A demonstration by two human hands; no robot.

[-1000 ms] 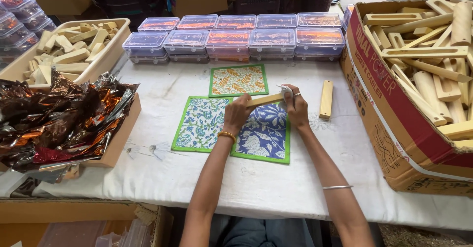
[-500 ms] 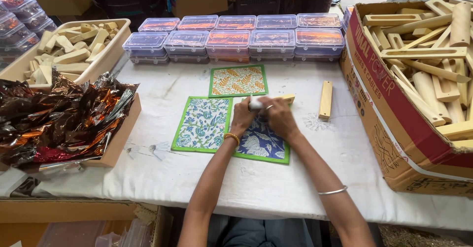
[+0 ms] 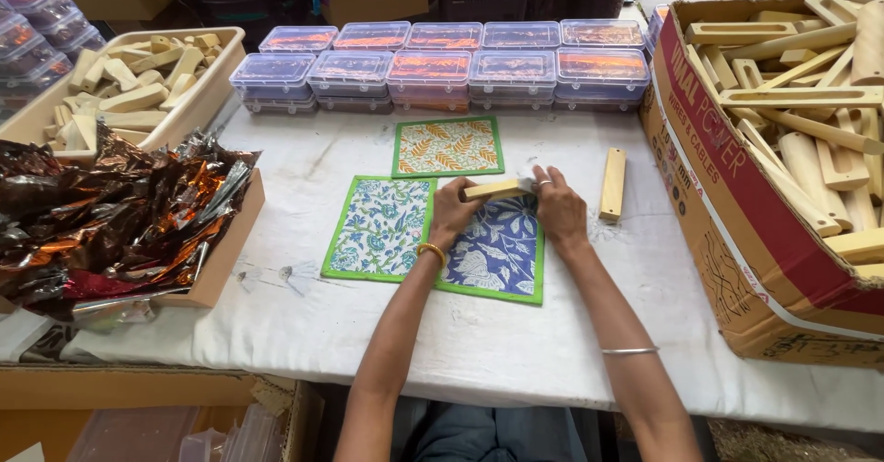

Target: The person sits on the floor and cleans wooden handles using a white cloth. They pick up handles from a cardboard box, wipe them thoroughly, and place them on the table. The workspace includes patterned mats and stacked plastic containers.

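Observation:
My left hand (image 3: 451, 213) grips a short wooden block (image 3: 493, 189) held flat above a dark blue floral mat (image 3: 497, 255) with a green border. My right hand (image 3: 557, 209) presses a small white cloth or pad (image 3: 527, 181) against the block's right end. A light blue floral mat (image 3: 382, 227) lies to the left of the dark one. An orange leaf-print mat (image 3: 448, 146) lies just beyond them. Another wooden block (image 3: 612, 184) rests on the white table cover to the right of my right hand.
Rows of clear lidded plastic boxes (image 3: 433, 66) line the table's far edge. A large cardboard box (image 3: 737, 195) of wooden pieces stands at the right. A tray of wooden blocks (image 3: 129, 80) and a box of crinkled shiny foil (image 3: 110, 218) sit at the left.
My right hand slid left along the block from its right end toward the middle and now sits at its right end with the white pad. The block stays over the blue mat.

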